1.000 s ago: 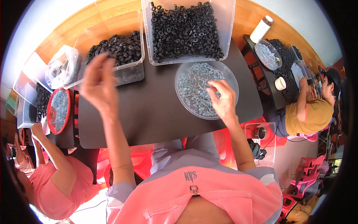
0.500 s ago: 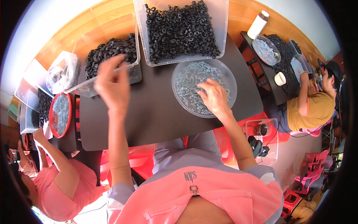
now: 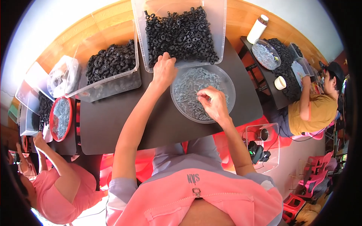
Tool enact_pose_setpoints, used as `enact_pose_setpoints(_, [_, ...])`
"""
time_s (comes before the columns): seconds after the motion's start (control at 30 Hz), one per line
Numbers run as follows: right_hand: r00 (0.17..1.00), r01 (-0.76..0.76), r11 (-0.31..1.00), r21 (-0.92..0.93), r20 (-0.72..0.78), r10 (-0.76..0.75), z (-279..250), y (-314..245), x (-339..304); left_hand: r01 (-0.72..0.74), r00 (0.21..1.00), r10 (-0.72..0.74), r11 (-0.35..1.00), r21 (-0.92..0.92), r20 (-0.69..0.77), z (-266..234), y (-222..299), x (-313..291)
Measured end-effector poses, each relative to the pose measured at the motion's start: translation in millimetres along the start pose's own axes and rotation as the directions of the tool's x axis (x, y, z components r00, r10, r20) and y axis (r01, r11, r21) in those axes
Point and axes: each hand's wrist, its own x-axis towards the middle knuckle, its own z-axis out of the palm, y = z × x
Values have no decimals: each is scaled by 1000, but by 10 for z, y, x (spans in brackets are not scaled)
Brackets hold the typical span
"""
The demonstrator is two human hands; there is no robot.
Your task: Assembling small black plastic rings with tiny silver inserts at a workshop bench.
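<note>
My left hand (image 3: 164, 72) is at the front rim of the clear bin (image 3: 181, 67), its bent fingertips at the edge of the small black ring-shaped parts (image 3: 181, 34) heaped inside. Whether it has a part between the fingers is hidden. Over the round clear tray (image 3: 232, 96) my right hand (image 3: 215, 104) is closed in a pinch, thumb against fingertips. What the pinch holds is too small to make out. Many small metal springs (image 3: 188, 88) lie spread in this tray. To the left stands a second clear bin (image 3: 113, 87) filled with black parts (image 3: 111, 60).
The dark table (image 3: 120, 128) carries both bins and the tray. At left, a person in a pink shirt (image 3: 64, 188) sits by a red tray (image 3: 70, 120) of springs. At right, another in a mustard shirt (image 3: 315, 115) works near a white bottle (image 3: 258, 29) and a white cup (image 3: 280, 83).
My left hand has moved right, from above the left bin to the front rim of the larger bin. My right hand stays over the tray, slightly lower, its fingers pinched.
</note>
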Motion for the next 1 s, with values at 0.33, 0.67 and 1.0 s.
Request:
enact_pose_setpoints(0.33, [998,-38,994,107,-47,43,-78,59,-51,-99,992,91,990,100,87,116,-52,18])
enact_pose_setpoints(0.67, [998,-59,989,136,-19,62,-72,34,-84,-179,980,164,973,145,110,158,-100,55])
enact_pose_setpoints(1.0, [999,-40,986,160,-24,45,-25,28,-120,-166,980,135,961,221,147,108,-56,39])
